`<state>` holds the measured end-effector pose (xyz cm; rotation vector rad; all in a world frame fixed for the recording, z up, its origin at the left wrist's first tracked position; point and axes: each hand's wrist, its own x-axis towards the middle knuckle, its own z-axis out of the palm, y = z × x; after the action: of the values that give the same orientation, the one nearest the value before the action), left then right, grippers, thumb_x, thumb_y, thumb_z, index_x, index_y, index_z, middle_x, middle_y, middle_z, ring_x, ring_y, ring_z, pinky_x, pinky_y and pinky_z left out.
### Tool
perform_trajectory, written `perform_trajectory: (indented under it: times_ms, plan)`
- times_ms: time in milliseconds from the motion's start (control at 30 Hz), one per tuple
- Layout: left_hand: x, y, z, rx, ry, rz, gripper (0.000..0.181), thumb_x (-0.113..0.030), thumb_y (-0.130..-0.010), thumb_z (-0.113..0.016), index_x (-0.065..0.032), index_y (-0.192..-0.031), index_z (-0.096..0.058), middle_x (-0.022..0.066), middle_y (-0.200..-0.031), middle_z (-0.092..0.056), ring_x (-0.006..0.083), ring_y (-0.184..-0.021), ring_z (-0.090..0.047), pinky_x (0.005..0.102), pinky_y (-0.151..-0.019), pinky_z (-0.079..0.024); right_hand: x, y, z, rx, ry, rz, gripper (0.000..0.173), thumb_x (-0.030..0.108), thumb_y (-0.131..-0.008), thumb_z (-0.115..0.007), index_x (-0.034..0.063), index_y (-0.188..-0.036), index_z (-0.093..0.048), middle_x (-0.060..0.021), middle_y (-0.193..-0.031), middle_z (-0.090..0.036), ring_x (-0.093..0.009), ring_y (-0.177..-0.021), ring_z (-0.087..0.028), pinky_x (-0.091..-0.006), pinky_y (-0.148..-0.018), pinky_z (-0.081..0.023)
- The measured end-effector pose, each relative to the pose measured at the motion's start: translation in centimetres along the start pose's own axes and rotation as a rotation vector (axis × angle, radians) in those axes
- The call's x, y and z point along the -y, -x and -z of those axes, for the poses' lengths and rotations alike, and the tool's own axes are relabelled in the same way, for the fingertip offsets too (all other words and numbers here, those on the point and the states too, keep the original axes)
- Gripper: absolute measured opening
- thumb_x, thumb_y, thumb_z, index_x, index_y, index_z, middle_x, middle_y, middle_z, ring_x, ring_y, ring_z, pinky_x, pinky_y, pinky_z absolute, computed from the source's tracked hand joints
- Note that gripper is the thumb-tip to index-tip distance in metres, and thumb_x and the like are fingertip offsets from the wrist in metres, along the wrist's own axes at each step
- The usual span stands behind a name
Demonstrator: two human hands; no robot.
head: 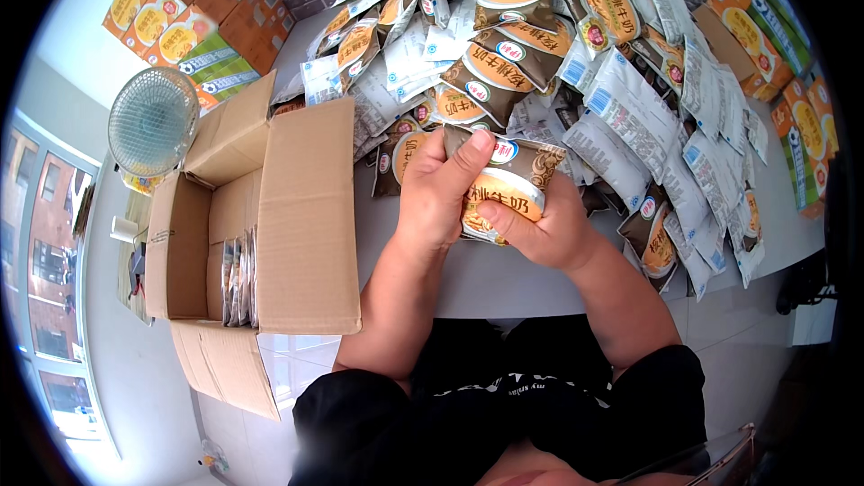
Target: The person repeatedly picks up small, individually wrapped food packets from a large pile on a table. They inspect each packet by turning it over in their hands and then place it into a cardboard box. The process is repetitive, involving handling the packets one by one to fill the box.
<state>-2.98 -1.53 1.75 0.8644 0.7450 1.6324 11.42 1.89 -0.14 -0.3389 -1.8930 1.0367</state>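
Observation:
Both of my hands hold one brown and orange printed drink pouch (513,175) over the front of the grey table. My left hand (432,189) grips its left side, thumb pressed on the upper front. On the right side, my right hand (557,223) has its thumb across the lower front and its fingers hidden behind. A large heap of like pouches, some with white backs up (628,115), lies just beyond my hands. To the left, an open cardboard box (307,216) holds a row of several pouches (239,280) standing on edge.
Stacked orange printed cartons (175,27) stand at the back left, with more cartons (749,27) at the right. A round wire-guarded fan (153,123) is behind the box. The box's flaps (226,364) spread outward, one close to my left forearm. The grey table's front edge (506,307) runs before my body.

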Motion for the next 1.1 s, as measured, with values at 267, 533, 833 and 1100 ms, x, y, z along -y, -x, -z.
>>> perform_trajectory:
  times_ms: [267,533,833,1100]
  plan:
    - [0.0,-0.6,-1.0,-0.131,0.160,0.014,0.045,-0.040,-0.103,-0.044,0.0022,-0.109,-0.061,0.0086,-0.101,-0.066,0.0143,-0.089,-0.064,0.0285,-0.078,-0.052,-0.1,0.0,-0.3,-0.032,0.017,0.014,0.026,0.017,-0.089,-0.067,0.0032,-0.110,-0.067,-0.0116,-0.103,-0.070,-0.028,-0.091,-0.068,-0.0353,-0.081,-0.052]
    - [1.6,-0.5,0.9,-0.015,-0.361,-0.069,0.043,-0.040,-0.101,-0.052,0.0016,-0.101,-0.064,0.0052,-0.093,-0.066,0.0094,-0.084,-0.057,0.0261,-0.074,-0.048,0.0,-0.3,0.5,-0.116,0.095,-0.049,0.031,0.023,-0.089,-0.069,0.0024,-0.112,-0.064,-0.0124,-0.098,-0.069,-0.024,-0.084,-0.067,-0.0331,-0.077,-0.052]
    - [2.5,-0.4,0.6,-0.041,-0.553,-0.327,0.033,-0.031,-0.101,-0.054,0.0009,-0.100,-0.064,0.0041,-0.085,-0.067,0.0095,-0.076,-0.057,0.0268,-0.069,-0.048,0.4,-0.7,0.5,-0.251,-0.124,-0.170,0.028,0.020,-0.089,-0.068,0.0005,-0.110,-0.065,-0.0057,-0.096,-0.069,-0.013,-0.083,-0.064,-0.0295,-0.077,-0.051]
    - [2.9,-0.1,0.3,-0.072,-0.540,-0.290,0.034,-0.031,-0.102,-0.053,0.0008,-0.098,-0.064,0.0050,-0.082,-0.066,0.0104,-0.072,-0.056,0.0277,-0.066,-0.048,0.9,-0.7,1.0,-0.238,-0.148,-0.169,0.020,0.018,-0.094,-0.061,0.0004,-0.101,-0.068,-0.0048,-0.085,-0.068,-0.013,-0.075,-0.062,-0.0291,-0.071,-0.050]
